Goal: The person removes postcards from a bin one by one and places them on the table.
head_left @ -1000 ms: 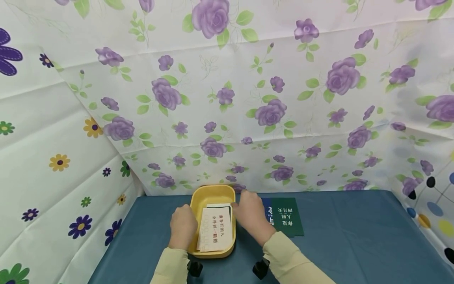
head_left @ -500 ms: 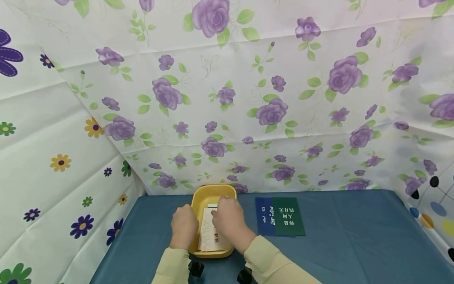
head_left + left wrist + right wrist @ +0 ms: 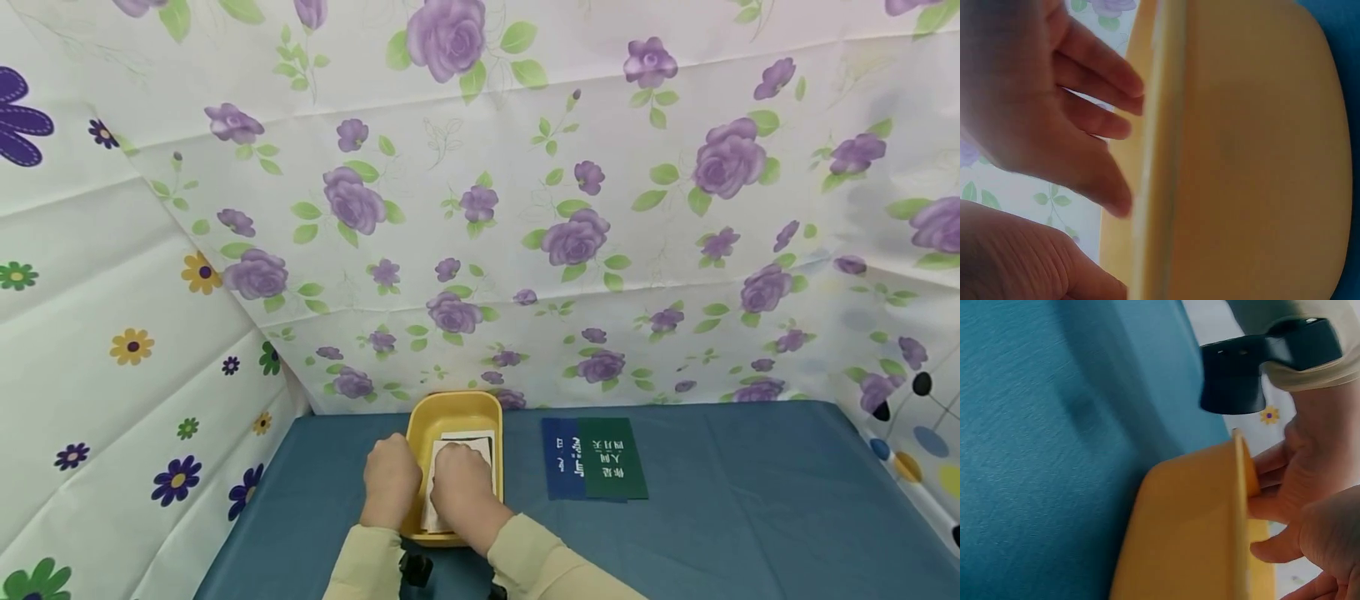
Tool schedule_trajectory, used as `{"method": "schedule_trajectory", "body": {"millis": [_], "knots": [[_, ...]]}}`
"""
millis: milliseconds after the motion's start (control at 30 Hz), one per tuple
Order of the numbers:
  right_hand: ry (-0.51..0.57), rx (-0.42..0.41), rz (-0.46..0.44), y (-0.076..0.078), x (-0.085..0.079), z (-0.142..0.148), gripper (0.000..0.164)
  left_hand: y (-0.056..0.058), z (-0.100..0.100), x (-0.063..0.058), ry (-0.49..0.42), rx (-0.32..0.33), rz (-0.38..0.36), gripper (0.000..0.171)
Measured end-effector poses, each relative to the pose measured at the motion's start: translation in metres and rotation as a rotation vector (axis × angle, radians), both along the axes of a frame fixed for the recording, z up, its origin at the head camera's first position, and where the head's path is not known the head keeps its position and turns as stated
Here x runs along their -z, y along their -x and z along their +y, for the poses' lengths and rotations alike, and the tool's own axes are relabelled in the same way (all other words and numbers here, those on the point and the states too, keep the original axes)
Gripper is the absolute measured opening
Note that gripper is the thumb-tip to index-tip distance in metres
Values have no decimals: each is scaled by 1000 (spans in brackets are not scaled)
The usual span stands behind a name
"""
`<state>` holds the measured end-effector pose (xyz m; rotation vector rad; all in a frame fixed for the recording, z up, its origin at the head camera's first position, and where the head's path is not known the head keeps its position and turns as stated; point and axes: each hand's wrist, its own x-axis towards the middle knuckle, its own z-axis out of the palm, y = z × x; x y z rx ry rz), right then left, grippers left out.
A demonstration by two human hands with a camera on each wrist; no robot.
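Observation:
A yellow plastic tray [image 3: 455, 406] holds a stack of pale cards [image 3: 483, 452], partly covered by my right hand [image 3: 462, 487]. That hand reaches down over the stack; in the left wrist view its thumb and fingertips [image 3: 1125, 85] dip behind the tray's rim, thumb apart from fingers, nothing visible between them. At the tray's left side is my left hand [image 3: 392, 479]. Its fingers [image 3: 1270, 457] point down inside the wall in the right wrist view, tips hidden, so I cannot tell whether they hold anything.
To the tray's right lie a blue card [image 3: 562, 458] and a green card [image 3: 615, 458], overlapping on the blue-covered table [image 3: 750, 500]. Floral sheets [image 3: 480, 250] rise behind and along the sides. A black wrist camera [image 3: 415, 569] hangs below the left sleeve.
My right hand has moved left from the tray's right edge to over the cards, uncovering the blue card on the table. My left hand stays at the tray's left side.

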<state>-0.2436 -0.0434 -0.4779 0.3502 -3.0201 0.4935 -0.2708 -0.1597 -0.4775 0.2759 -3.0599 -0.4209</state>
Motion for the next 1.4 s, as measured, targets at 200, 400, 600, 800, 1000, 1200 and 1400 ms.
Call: {"method": "schedule_trajectory", "body": {"millis": [200,400,600,800,1000,1200,1400], "knots": [[-181,79,-12,4,21,-5,50,1,1,2,6,-7,9,6],[-250,177,-5,10,40,-7,68,0,2,1,19,-9,26,6],[-256,142,4,10,43,-4,55,1,4,0,18,-24,13,6],[-283,110,26,7,43,-2,52,1,3,0,17,-16,22,4],[-249,126,46,5,42,0,49,0,3,3,7,-13,19,3],[-259,127,131,8,42,-2,25,0,3,3,9,-14,14,3],[-210,117,186,11,31,1,13,0,3,2,15,-22,20,3]]}}
